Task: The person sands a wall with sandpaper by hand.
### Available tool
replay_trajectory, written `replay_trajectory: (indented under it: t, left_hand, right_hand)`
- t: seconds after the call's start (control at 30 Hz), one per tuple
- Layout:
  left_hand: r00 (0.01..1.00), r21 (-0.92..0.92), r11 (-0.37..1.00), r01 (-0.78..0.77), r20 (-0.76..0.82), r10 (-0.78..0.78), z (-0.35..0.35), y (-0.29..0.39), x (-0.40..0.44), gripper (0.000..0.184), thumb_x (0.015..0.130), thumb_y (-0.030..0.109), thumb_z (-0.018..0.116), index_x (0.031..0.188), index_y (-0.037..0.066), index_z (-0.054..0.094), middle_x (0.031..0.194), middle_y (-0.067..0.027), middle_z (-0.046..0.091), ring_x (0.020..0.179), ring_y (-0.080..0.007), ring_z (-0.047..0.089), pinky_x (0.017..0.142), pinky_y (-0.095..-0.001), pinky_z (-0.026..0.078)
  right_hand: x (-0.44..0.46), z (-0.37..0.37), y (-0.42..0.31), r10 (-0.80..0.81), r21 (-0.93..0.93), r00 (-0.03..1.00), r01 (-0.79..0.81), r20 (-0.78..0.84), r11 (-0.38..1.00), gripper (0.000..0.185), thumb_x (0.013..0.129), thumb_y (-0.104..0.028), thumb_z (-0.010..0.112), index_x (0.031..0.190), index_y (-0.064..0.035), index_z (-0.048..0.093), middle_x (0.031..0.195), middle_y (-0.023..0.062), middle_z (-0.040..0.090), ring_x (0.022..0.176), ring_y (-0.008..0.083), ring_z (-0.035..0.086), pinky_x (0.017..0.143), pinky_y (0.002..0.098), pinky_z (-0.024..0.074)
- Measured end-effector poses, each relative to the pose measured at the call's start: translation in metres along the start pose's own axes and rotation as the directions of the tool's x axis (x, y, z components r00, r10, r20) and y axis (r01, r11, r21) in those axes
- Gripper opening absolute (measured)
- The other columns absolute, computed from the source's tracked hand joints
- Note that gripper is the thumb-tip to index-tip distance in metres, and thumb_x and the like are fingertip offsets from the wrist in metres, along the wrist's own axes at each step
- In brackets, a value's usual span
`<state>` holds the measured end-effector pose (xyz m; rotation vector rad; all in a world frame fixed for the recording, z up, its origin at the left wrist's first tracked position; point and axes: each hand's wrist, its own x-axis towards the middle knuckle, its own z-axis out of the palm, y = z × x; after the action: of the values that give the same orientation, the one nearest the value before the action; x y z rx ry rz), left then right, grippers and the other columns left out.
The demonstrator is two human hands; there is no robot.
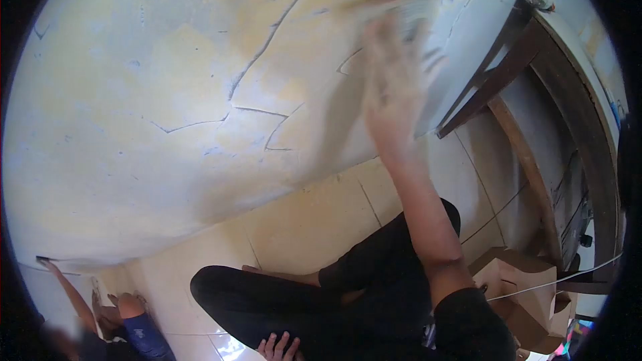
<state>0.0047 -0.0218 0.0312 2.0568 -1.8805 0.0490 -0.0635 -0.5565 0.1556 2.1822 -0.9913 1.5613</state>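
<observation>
My right hand (394, 80) is raised against the wall (167, 53), smeared by motion. It holds a flat, wide tool (404, 1) whose thin edge lies along the plaster; blur hides its exact kind. Dark cracks (274, 30) run across the patchy yellow and white wall left of this hand. Low in the view, my left hand (279, 347) rests on my black-clad leg (267, 297), fingers apart and holding nothing visible. Part of that hand is cut off by the bottom edge.
A dark wooden frame (528, 47) leans at the right, with a brown cardboard box (515, 287) below it and a pale cable (555, 283) across. Another person's hand (50, 266) holds a small dark object to the wall at lower left. Tiled floor (301, 227) meets the wall.
</observation>
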Motion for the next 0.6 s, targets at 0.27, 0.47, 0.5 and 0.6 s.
replay_trajectory:
  t: [0.27, 0.47, 0.5, 0.6]
  left_hand:
    - [0.999, 0.008, 1.000, -0.006, -0.034, 0.006, 0.006, 0.000, 0.002, 0.035, 0.083, 0.025, 0.053, 0.111, 0.011, 0.068, 0.128, -0.0130, 0.057, 0.124, -0.0357, 0.045, 0.102, -0.0527, 0.028]
    - [0.999, -0.005, 1.000, 0.008, -0.050, -0.008, 0.007, 0.002, -0.001, 0.037, 0.081, 0.024, 0.055, 0.114, 0.011, 0.066, 0.129, -0.0135, 0.057, 0.123, -0.0375, 0.045, 0.102, -0.0538, 0.028]
    - [0.999, -0.006, 1.000, 0.002, -0.044, -0.003, 0.008, 0.002, -0.001, 0.037, 0.081, 0.024, 0.055, 0.114, 0.011, 0.066, 0.129, -0.0136, 0.056, 0.124, -0.0375, 0.045, 0.102, -0.0540, 0.028]
    - [1.000, 0.009, 1.000, -0.024, -0.006, 0.024, 0.003, -0.003, 0.002, 0.037, 0.081, 0.024, 0.056, 0.114, 0.010, 0.066, 0.130, -0.0140, 0.055, 0.125, -0.0375, 0.043, 0.102, -0.0544, 0.028]
  right_hand:
    - [-0.036, 0.005, -0.037, -0.254, 0.226, 0.954, 0.215, 0.162, 0.950, 0.041, 0.090, -0.011, 0.045, 0.128, -0.0218, 0.059, 0.146, 0.0058, 0.044, 0.138, 0.0424, 0.030, 0.105, 0.0718, 0.0085]
    - [0.016, -0.009, -0.005, 0.199, 0.037, 0.975, -0.196, -0.103, 0.980, 0.045, 0.088, -0.012, 0.047, 0.130, -0.0251, 0.057, 0.145, 0.0044, 0.044, 0.137, 0.0424, 0.031, 0.103, 0.0745, 0.0071]
    - [0.005, -0.008, -0.018, 0.100, 0.074, 0.995, -0.101, 0.007, 0.992, 0.047, 0.087, -0.011, 0.049, 0.132, -0.0253, 0.056, 0.146, 0.0043, 0.044, 0.137, 0.0420, 0.031, 0.104, 0.0743, 0.0069]
    - [-0.038, 0.000, -0.049, -0.183, 0.225, 0.955, 0.130, 0.235, 0.966, 0.052, 0.086, -0.011, 0.050, 0.136, -0.0239, 0.051, 0.146, 0.0041, 0.043, 0.138, 0.0417, 0.030, 0.104, 0.0738, 0.0062]
